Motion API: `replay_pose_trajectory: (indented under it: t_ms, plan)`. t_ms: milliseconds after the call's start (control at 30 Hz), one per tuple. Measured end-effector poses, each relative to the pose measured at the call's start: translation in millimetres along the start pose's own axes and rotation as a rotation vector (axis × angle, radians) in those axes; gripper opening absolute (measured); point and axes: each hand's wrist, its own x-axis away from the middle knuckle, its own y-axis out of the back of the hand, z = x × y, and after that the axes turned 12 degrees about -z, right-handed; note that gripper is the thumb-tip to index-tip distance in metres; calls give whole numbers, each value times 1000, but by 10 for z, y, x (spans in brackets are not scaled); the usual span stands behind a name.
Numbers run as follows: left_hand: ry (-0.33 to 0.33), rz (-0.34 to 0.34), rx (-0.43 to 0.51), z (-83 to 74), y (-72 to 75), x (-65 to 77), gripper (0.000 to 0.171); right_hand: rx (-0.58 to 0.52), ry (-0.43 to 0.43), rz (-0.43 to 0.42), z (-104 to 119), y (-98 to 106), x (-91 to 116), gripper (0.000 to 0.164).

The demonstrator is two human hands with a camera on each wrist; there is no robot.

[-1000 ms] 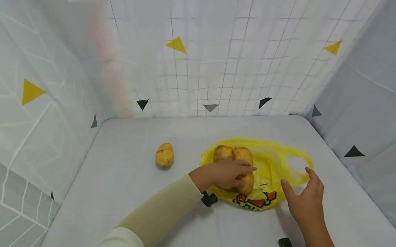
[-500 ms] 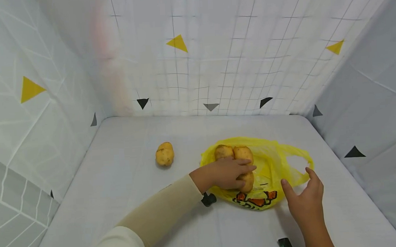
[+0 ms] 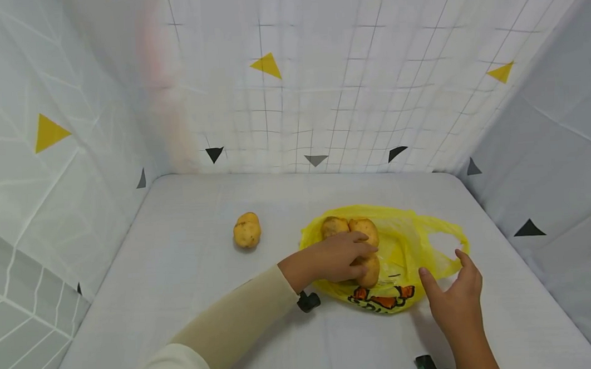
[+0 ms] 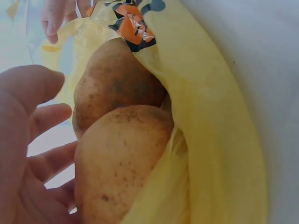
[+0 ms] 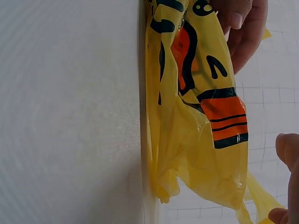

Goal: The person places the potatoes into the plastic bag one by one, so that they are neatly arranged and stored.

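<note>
A yellow plastic bag (image 3: 398,235) with orange and black print lies on its side, mouth toward the right. Several potatoes (image 3: 367,272) are grouped on its left part. My left hand (image 3: 331,258) is over them, fingers loosely spread; in the left wrist view its thumb stands apart from two potatoes (image 4: 124,163), and its other fingers are beside them. Whether those fingers touch is unclear. My right hand (image 3: 457,298) stays beside the bag's handle loop, thumb and fingers apart, a fingertip close to the loop. In the right wrist view the bag (image 5: 201,154) stands between both hands.
One more potato (image 3: 246,231) lies on the white table (image 3: 191,212), left of the bag. White sheet walls (image 3: 321,94) with yellow, grey and black triangle markers enclose the back and both sides. Dark wrist camera parts (image 3: 309,302) sit under the left wrist.
My left hand has drawn slightly to the left, and its fingertips now reach less far across the potatoes. My right hand and the bag look unmoved.
</note>
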Motion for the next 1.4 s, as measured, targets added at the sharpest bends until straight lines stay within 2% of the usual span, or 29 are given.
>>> replay_pose_trajectory:
  t_ms: [233, 433, 600, 867, 1133, 1300, 1400]
  plan:
    - [27, -84, 86, 55, 28, 68, 52, -37, 18, -35, 3, -18, 7, 97]
    - [96, -157, 192, 108, 95, 163, 52, -56, 16, -44, 14, -42, 0, 100]
    - [117, -248, 233, 151, 129, 230, 53, -49, -9, -40, 21, -61, 7, 102]
    - [185, -307, 244, 220, 194, 303, 57, -65, -2, -54, 31, -61, 30, 103]
    - [272, -388, 319, 308, 317, 464, 59, -104, 11, -52, 45, -70, 15, 105]
    - [303, -476, 381, 400, 392, 602, 61, -194, -76, -36, 45, -69, -3, 112]
    - [351, -533, 415, 450, 452, 682, 60, -245, -138, -31, 42, -61, -18, 114]
